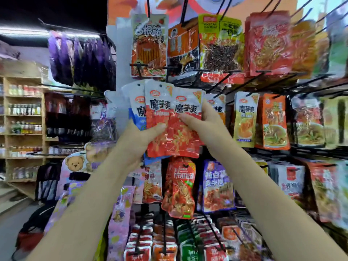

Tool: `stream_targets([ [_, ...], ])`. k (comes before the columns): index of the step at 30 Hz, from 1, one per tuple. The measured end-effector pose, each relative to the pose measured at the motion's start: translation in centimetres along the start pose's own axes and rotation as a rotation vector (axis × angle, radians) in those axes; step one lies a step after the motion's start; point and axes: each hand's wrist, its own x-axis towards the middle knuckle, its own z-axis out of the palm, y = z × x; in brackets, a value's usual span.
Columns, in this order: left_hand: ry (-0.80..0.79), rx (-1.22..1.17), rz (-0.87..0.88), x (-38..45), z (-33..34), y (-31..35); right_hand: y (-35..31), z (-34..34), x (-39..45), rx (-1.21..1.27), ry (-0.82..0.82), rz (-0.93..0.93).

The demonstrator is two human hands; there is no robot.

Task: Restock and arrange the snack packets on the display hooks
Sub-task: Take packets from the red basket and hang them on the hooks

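I hold a fanned bunch of white-and-red snack packets (175, 129) up in front of the hook rack. My left hand (139, 140) grips the bunch from the left, thumb lying across the red front; a blue-and-white packet (136, 115) sits at the back of the fan. My right hand (203, 123) pinches the front red packet at its right side, thumb on its face. An empty black hook (216, 85) juts out just above and right of the bunch. A matching yellow packet (244, 119) hangs to the right.
Rows of black hooks carry many snack packets above, right and below: a striped orange packet (149, 48) overhead, a red packet (178, 187) directly beneath my hands. Purple bags (81, 57) hang at upper left. Wooden shelves (24, 117) of bottles stand far left.
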Motion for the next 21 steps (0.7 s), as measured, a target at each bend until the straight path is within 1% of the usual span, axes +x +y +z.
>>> stream_targets([
  [4,0.034,-0.001,0.013,-0.6,1.0,-0.3,0.2,-2.9,0.7,0.042,0.121,0.042],
  [8,0.049,-0.004,-0.025,-0.4,1.5,-0.4,-0.2,-3.2,1.7,0.133,0.199,0.118],
  [12,0.083,0.026,-0.04,-0.3,1.6,-0.6,-1.4,-2.6,3.4,0.117,0.202,0.071],
  [18,0.104,0.073,-0.02,-0.1,1.1,-1.1,-1.8,-2.4,5.1,0.101,0.187,0.12],
  [21,0.117,0.086,-0.015,0.1,1.0,-1.2,-2.1,-2.8,4.9,0.125,0.177,0.1],
])
